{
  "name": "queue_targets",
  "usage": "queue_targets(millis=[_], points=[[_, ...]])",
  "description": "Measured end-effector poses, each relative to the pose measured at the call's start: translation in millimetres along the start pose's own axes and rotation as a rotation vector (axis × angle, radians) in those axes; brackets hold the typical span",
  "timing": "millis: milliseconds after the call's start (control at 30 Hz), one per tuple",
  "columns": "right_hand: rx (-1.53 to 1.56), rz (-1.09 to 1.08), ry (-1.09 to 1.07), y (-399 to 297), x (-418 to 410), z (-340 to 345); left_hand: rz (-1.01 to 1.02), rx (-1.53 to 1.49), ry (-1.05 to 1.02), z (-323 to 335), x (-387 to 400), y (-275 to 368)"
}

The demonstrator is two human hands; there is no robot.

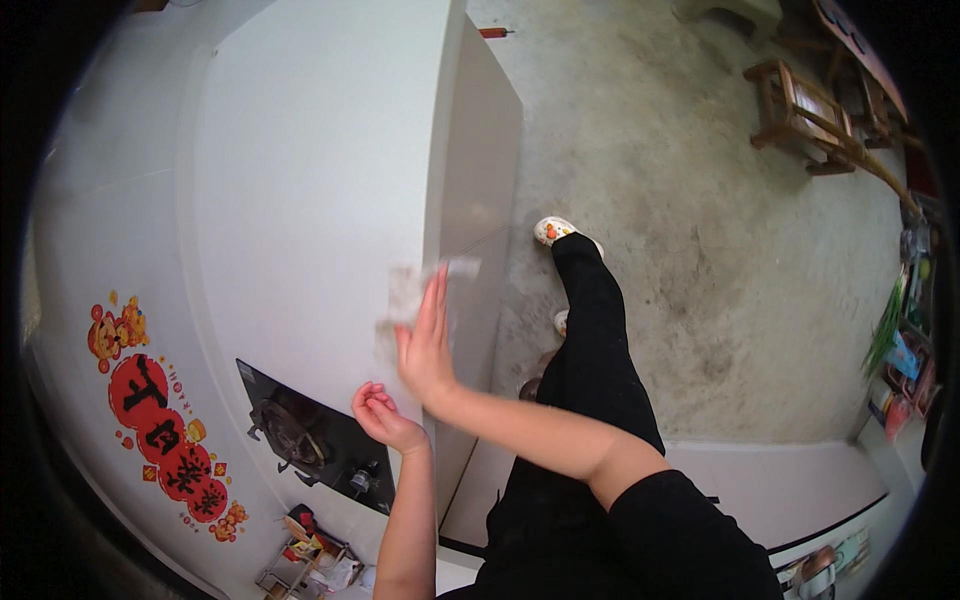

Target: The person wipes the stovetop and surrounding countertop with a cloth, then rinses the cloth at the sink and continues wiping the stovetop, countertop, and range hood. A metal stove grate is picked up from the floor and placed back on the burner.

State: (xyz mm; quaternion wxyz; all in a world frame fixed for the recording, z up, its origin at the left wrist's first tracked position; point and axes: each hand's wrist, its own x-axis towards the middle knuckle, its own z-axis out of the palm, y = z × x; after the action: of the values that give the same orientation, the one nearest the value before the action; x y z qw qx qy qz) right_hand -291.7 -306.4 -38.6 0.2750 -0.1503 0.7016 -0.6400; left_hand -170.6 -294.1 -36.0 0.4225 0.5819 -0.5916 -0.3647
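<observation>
At the front edge of a white countertop [315,172], my right hand [429,360] lies flat with its fingers straight and together. Beneath it is a blurred whitish cloth [405,292], which shows on both sides of the fingers and partly overhangs the edge. Whether it is fabric or paper I cannot tell. My left hand [386,420] hovers near the edge beside the stove, palm up, its fingers loosely curled around nothing. The black glass gas stove [341,442] is set into the counter just left of that hand, with its burner and a knob showing.
Red wall stickers [161,435] decorate the wall behind the counter. Past the stove stands a small rack [315,562] of kitchen items. A wooden chair [802,120] is on the concrete floor [690,247] at the upper right. Green vegetables [885,322] and bags lie at the far right.
</observation>
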Motion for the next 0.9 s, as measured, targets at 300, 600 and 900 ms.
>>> queue_targets(millis=[300,600,900], points=[[-0.854,-0.562,-0.17,-9,65,-8,0.081,0.014,0.022,1,-3,-2],[-0.779,-0.979,-1.037,-17,49,72,0.255,0.258,0.136,4,-2,7],[-1.236,-0.708,-0.117,-91,375,1,0.276,0.514,-0.238,112,106,66]])
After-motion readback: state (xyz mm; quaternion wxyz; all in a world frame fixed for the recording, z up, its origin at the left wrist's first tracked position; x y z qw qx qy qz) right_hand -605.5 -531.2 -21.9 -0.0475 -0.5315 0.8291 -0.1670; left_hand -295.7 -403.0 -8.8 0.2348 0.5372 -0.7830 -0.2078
